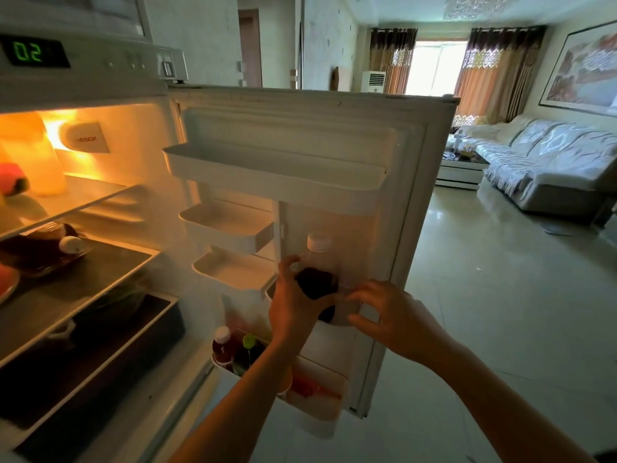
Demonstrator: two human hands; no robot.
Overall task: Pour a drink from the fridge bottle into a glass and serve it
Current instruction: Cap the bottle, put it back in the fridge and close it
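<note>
A clear plastic bottle (319,269) with a white cap and dark drink in its lower half stands in a shelf of the open fridge door (410,208). My left hand (293,305) is wrapped around the bottle's body from the left. Just right of the bottle, my right hand (390,315) hovers with its fingers spread and holds nothing. No glass is in view.
The lit fridge interior (83,262) with glass shelves and food is on the left. Two small bottles (233,349) stand in the lowest door shelf. Empty door shelves (277,168) hang above. A tiled floor, sofa (551,162) and low table lie to the right.
</note>
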